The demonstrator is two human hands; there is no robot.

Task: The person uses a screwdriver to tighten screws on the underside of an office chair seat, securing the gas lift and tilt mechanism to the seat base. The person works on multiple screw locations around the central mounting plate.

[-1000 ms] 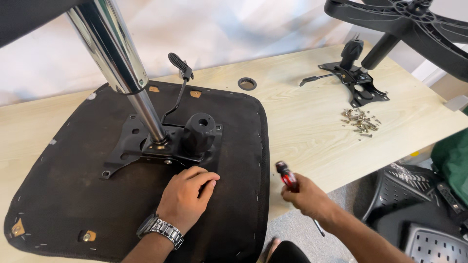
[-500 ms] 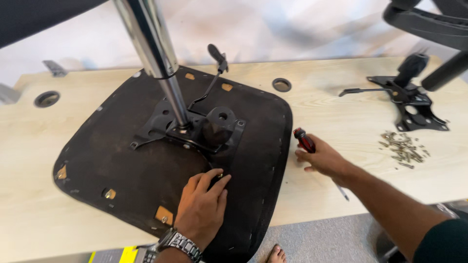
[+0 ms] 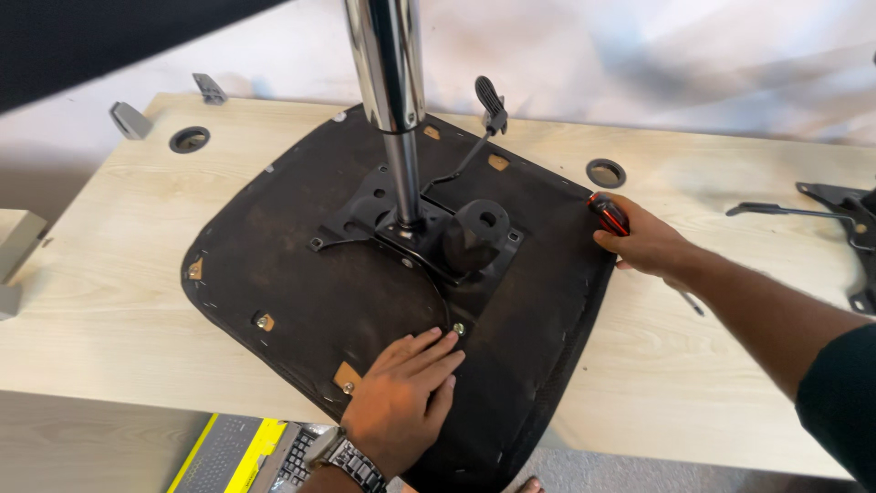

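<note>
A black upturned chair seat point(image 3: 301, 283) lies on a pale wooden table point(image 3: 119, 283). A black metal mechanism plate point(image 3: 415, 228) is fixed at its middle, with a chrome gas cylinder point(image 3: 388, 64) rising from it and a lever with a black handle point(image 3: 490, 100). My left hand point(image 3: 401, 397), with a wristwatch, rests flat on the seat's near part, its fingertips by a bolt point(image 3: 458, 328). My right hand point(image 3: 643, 242) rests at the seat's right edge and grips a screwdriver with a red and black handle point(image 3: 609, 213); its shaft point(image 3: 691, 303) sticks out behind the hand.
Another black chair mechanism point(image 3: 835, 219) lies at the table's right edge. Two round cable holes point(image 3: 189, 139) point(image 3: 606, 173) are in the tabletop, and small grey brackets point(image 3: 132, 119) at the far left. A yellow and grey box point(image 3: 228, 452) sits below the table's near edge.
The view has swung to the right. My right hand with the screwdriver has come up onto the table to the seat's right edge. My left hand stays flat on the seat.
</note>
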